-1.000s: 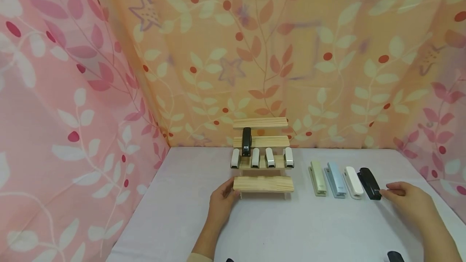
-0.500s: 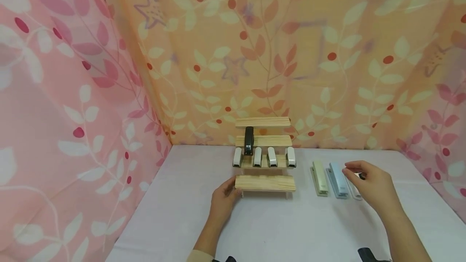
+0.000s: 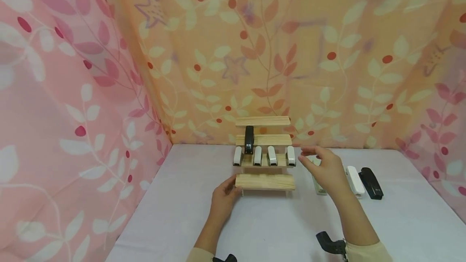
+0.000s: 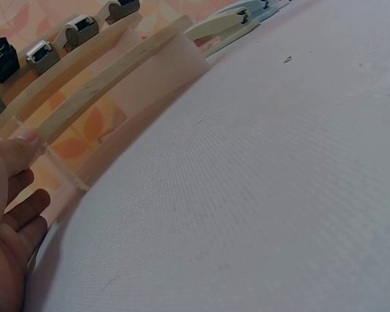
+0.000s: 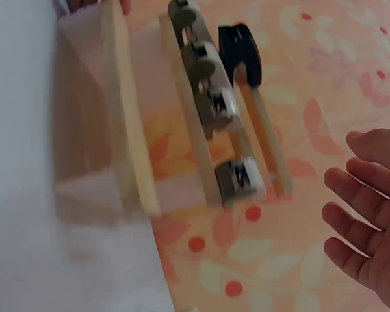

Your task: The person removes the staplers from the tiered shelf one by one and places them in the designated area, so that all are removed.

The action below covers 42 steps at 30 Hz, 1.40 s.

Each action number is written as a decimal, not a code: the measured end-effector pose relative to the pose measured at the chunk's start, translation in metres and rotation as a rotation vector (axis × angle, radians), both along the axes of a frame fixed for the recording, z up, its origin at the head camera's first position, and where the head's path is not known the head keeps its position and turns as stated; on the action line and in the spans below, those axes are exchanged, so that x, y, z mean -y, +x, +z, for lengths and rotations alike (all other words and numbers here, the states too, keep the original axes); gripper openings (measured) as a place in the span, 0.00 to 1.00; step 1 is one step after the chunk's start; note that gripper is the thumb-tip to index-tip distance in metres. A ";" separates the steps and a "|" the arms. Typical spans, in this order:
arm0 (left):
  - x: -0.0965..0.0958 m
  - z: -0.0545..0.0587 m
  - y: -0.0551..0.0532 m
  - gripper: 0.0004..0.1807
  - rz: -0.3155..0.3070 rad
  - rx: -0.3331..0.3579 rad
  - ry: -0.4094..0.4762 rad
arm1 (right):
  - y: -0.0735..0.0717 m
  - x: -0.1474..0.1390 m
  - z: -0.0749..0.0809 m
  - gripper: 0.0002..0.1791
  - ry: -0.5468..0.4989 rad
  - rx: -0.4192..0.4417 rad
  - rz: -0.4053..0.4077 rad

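A tiered wooden display rack (image 3: 265, 182) stands mid-table. My left hand (image 3: 223, 200) holds the left end of its lowest board, thumb (image 4: 27, 135) against the board end and the other fingers curled below. Several small white staplers (image 3: 257, 156) sit in a row on the second tier, and a black stapler (image 3: 249, 140) stands behind them, leaning across the third. My right hand (image 3: 325, 171) hovers just right of the rack with nothing in it. In the right wrist view its fingers (image 5: 357, 198) are spread loosely, apart from the staplers. It partly covers a light green stapler (image 3: 320, 190).
To the right on the white tabletop (image 3: 269, 225) lie a white stapler (image 3: 354, 182) and a black stapler (image 3: 371, 183). A blue stapler (image 4: 263, 13) shows in the left wrist view. Floral curtains (image 3: 204, 92) enclose the back and sides.
My right hand has travelled left from the black stapler, over the tabletop row, to beside the rack. The staplers have stayed put. My left hand keeps its hold on the rack.
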<state>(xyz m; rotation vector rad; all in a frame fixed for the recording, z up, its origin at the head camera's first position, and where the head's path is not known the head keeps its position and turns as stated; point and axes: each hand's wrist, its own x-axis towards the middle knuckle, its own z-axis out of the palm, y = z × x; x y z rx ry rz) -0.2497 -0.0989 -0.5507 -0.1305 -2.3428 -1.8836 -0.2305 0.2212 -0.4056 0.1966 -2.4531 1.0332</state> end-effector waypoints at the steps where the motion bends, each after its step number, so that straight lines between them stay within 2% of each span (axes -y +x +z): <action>1: 0.000 0.000 0.000 0.31 0.000 -0.002 0.001 | -0.003 0.006 0.001 0.18 -0.009 -0.006 0.015; 10: 0.001 -0.001 0.001 0.31 -0.012 -0.015 -0.003 | -0.020 0.057 0.007 0.26 -0.050 0.017 0.115; 16: 0.003 -0.003 -0.002 0.31 -0.017 -0.032 -0.001 | -0.034 0.086 0.008 0.28 -0.045 -0.049 0.147; 20: 0.004 -0.003 -0.002 0.31 -0.011 -0.042 0.001 | -0.044 0.102 0.006 0.28 -0.014 -0.064 0.135; 28: 0.001 -0.004 -0.001 0.29 -0.029 -0.043 0.003 | -0.058 0.121 -0.003 0.32 0.033 0.034 0.090; 42: 0.001 -0.001 0.000 0.29 -0.034 -0.018 0.000 | -0.074 0.135 -0.018 0.39 0.078 0.022 0.022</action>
